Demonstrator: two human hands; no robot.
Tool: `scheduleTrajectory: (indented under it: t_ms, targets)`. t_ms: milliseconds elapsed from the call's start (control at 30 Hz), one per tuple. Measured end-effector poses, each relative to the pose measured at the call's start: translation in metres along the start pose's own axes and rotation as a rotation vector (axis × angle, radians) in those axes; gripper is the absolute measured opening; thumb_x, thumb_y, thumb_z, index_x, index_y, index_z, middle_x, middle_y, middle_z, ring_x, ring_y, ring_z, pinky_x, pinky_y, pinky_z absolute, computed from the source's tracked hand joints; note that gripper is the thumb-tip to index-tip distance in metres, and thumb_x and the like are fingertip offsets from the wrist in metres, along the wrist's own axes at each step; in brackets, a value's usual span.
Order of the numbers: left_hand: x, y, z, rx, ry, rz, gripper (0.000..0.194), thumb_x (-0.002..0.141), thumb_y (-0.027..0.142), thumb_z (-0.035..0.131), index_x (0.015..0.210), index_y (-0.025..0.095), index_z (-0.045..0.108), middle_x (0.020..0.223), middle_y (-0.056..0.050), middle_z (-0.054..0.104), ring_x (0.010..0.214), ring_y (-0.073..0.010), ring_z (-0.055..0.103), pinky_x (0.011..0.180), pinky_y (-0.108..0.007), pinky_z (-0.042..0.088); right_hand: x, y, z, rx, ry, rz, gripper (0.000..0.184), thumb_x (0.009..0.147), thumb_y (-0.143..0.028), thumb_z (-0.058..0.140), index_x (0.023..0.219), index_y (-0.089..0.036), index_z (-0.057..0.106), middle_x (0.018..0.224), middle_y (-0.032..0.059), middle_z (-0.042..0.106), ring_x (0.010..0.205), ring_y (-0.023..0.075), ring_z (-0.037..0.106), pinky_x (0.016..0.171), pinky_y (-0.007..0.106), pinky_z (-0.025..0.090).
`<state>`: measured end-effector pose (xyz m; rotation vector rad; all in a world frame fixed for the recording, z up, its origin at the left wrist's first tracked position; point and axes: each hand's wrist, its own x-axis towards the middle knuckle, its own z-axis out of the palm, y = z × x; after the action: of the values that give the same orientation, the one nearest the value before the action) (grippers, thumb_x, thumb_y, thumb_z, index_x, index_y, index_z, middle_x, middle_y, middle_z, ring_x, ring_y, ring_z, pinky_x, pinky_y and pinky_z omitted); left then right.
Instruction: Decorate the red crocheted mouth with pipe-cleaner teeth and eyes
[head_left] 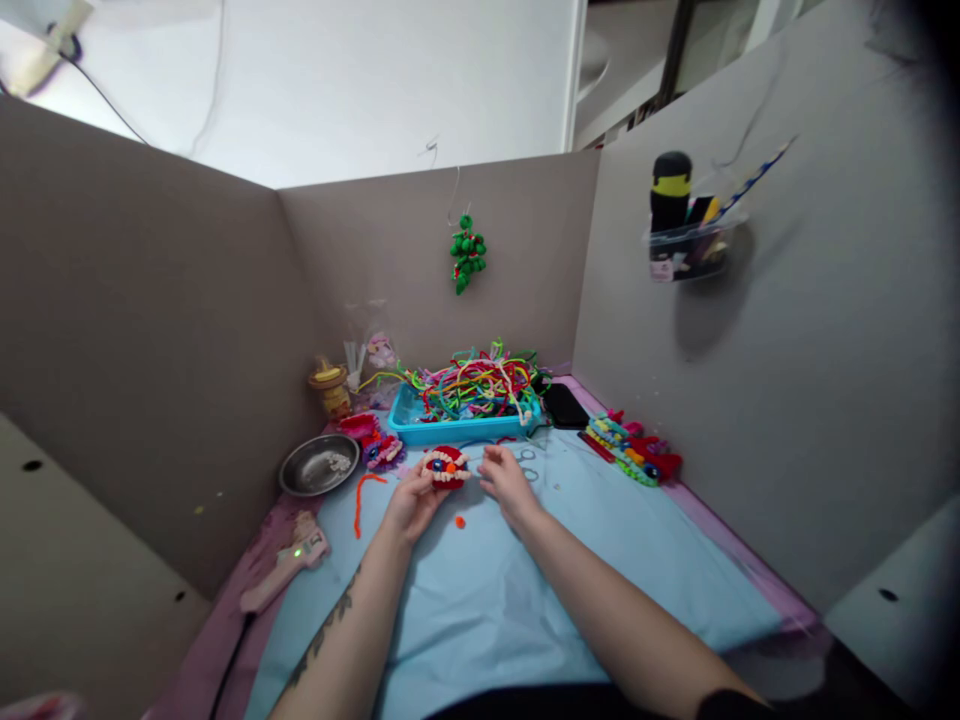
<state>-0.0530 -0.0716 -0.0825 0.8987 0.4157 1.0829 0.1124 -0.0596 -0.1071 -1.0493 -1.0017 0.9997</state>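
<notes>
My left hand (pixel 414 503) is closed on the lower left edge of a red fuzzy craft piece (pixel 448 480), which has cream ruffled strips and blue and orange round bits in its middle. To the right of that piece is my right hand (pixel 508 484), its fingers loosely bent and apart, with nothing visible in them. Scissors (pixel 529 465) lie just beyond my right fingers. Below the craft piece, a small orange pom-pom (pixel 460 522) rests on the blue cloth (pixel 480 610). A bent orange pipe cleaner (pixel 358 505) lies left of my left hand.
A blue tray (pixel 450 432) heaped with colourful pipe cleaners stands behind my hands. At left are a metal bowl (pixel 319 467) and a lit glue gun (pixel 289 568). Finished-looking fuzzy pieces (pixel 626 450) and a black phone (pixel 566 406) lie right. Grey panels (pixel 517 240) enclose the table.
</notes>
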Motion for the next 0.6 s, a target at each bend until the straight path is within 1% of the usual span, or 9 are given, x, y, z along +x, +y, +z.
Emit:
scheduleTrajectory:
  t_ms: [67, 133, 167, 300, 367, 467, 600]
  targets:
    - [0.001, -0.001, -0.002, -0.008, 0.014, -0.009, 0.042, 0.072, 0.023, 0.068, 0.111, 0.011, 0.057, 0.119, -0.017, 0.059, 0.105, -0.0280, 0.060, 0.100, -0.043, 0.037, 0.002, 0.005, 0.001, 0.061, -0.068, 0.087, 0.018, 0.070, -0.031, 0.054, 0.086, -0.022, 0.051, 0.073, 0.0000, 0.061, 0.064, 0.0162, 0.062, 0.054, 0.028, 0.047]
    - [0.001, -0.002, -0.004, 0.025, 0.040, -0.025, 0.041, 0.069, 0.019, 0.069, 0.108, 0.011, 0.059, 0.115, -0.016, 0.061, 0.105, -0.0277, 0.060, 0.099, -0.042, 0.038, 0.002, 0.006, 0.001, 0.123, -0.115, 0.156, 0.019, 0.070, -0.033, 0.054, 0.085, -0.022, 0.050, 0.070, -0.0003, 0.062, 0.063, 0.0175, 0.064, 0.054, 0.030, 0.048]
    - [0.000, -0.003, -0.005, 0.078, 0.076, -0.025, 0.041, 0.067, 0.017, 0.069, 0.106, 0.011, 0.060, 0.113, -0.015, 0.063, 0.103, -0.0273, 0.060, 0.098, -0.041, 0.039, 0.003, 0.005, 0.001, 0.152, -0.125, 0.182, 0.020, 0.069, -0.033, 0.055, 0.085, -0.022, 0.049, 0.070, -0.0001, 0.062, 0.064, 0.0182, 0.065, 0.055, 0.031, 0.049]
    - [-0.004, -0.005, -0.015, 0.366, 0.334, 0.019, 0.042, 0.062, 0.012, 0.071, 0.102, 0.015, 0.061, 0.108, -0.012, 0.065, 0.098, -0.0258, 0.061, 0.091, -0.040, 0.043, 0.004, 0.004, 0.001, 0.235, -0.127, 0.241, 0.025, 0.065, -0.034, 0.059, 0.084, -0.022, 0.048, 0.070, 0.0006, 0.063, 0.067, 0.0194, 0.066, 0.060, 0.035, 0.050]
    - [-0.005, -0.006, -0.022, 0.422, 0.416, 0.046, 0.042, 0.060, 0.012, 0.072, 0.100, 0.017, 0.062, 0.108, -0.010, 0.065, 0.100, -0.0260, 0.060, 0.090, -0.039, 0.043, 0.004, 0.005, 0.001, 0.253, -0.127, 0.252, 0.025, 0.065, -0.034, 0.060, 0.083, -0.022, 0.049, 0.069, 0.0005, 0.063, 0.068, 0.0194, 0.066, 0.061, 0.035, 0.050]
    - [-0.003, -0.006, -0.029, 0.461, 0.453, 0.076, 0.038, 0.055, 0.008, 0.072, 0.091, 0.018, 0.063, 0.101, -0.007, 0.067, 0.101, -0.0264, 0.059, 0.092, -0.039, 0.041, 0.004, 0.009, 0.001, 0.253, -0.126, 0.258, 0.023, 0.065, -0.033, 0.061, 0.082, -0.022, 0.050, 0.068, 0.0001, 0.063, 0.067, 0.0186, 0.065, 0.062, 0.034, 0.049]
    - [0.002, -0.008, -0.036, 0.514, 0.489, 0.101, 0.037, 0.053, 0.002, 0.068, 0.084, 0.020, 0.063, 0.092, -0.005, 0.069, 0.095, -0.0261, 0.061, 0.093, -0.041, 0.041, 0.006, 0.014, 0.001, 0.204, -0.128, 0.239, 0.020, 0.065, -0.032, 0.061, 0.079, -0.021, 0.053, 0.067, 0.0004, 0.063, 0.066, 0.0179, 0.065, 0.062, 0.033, 0.049]
